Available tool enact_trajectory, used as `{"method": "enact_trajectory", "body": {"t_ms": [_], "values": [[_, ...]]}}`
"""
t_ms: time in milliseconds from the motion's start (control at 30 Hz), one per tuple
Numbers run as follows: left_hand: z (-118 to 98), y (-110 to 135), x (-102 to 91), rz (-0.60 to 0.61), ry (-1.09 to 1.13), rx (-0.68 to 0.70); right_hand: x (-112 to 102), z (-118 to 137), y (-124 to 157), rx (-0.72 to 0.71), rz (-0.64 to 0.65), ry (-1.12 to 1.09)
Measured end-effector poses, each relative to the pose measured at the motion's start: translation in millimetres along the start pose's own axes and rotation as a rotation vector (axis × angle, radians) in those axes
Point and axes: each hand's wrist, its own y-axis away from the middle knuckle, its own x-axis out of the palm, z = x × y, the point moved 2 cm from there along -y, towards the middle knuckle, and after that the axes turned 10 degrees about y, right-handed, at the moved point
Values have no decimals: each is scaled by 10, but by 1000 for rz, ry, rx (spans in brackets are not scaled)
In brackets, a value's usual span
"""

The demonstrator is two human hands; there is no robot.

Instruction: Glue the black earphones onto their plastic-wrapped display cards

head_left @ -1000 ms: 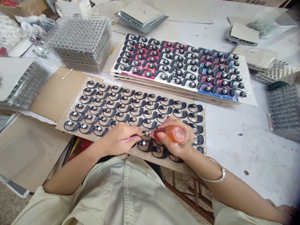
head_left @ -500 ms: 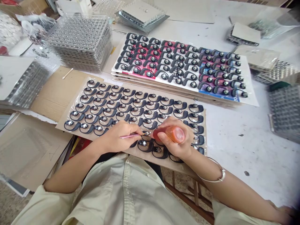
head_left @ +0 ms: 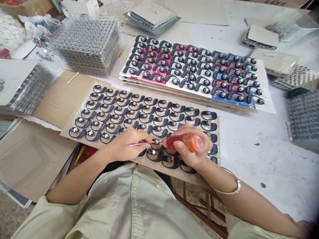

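In front of me lies a cardboard sheet [head_left: 219, 159] under clear film, bearing rows of black curved pieces [head_left: 159, 121], each with a round shiny gem-like stud. My left hand [head_left: 127, 142] is closed around a thin pink stick [head_left: 137, 144], its tip at a stud [head_left: 156, 141] in the lower middle of the sheet. Wrapped in the fingers of my right hand [head_left: 196, 152] is a squeeze bottle [head_left: 183, 142] with red contents and an orange base, tilted so its narrow nozzle points left, close to that same stud. Whether the nozzle touches it I cannot tell.
Behind stands a stack of cardboard sheets [head_left: 149, 83] with more black pieces on top. Clear plastic trays [head_left: 84, 43] are piled at the back left, others [head_left: 301, 116] at the right. A cotton swab [head_left: 73, 78] rests on bare cardboard [head_left: 56, 103].
My right hand and the bottle have shifted slightly right, and the bottle leans over more, showing its nozzle. My left hand stays nearly still with the stick.
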Motion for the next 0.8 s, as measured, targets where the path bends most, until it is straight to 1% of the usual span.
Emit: {"method": "enact_trajectory", "body": {"t_ms": [67, 233, 467, 800], "values": [[2, 2, 0, 4, 2, -3, 0, -5, -3, -8, -11, -9], [-6, 1, -4, 5, -9, -7, 23, 17, -22, -17, 9, -21], [-8, -4, -5, 16, -16, -28, 34, 14, -7, -9, 23, 27], [-10, -9, -8, 22, -21, -9, 44, 21, -18, -18, 26, 30]]}}
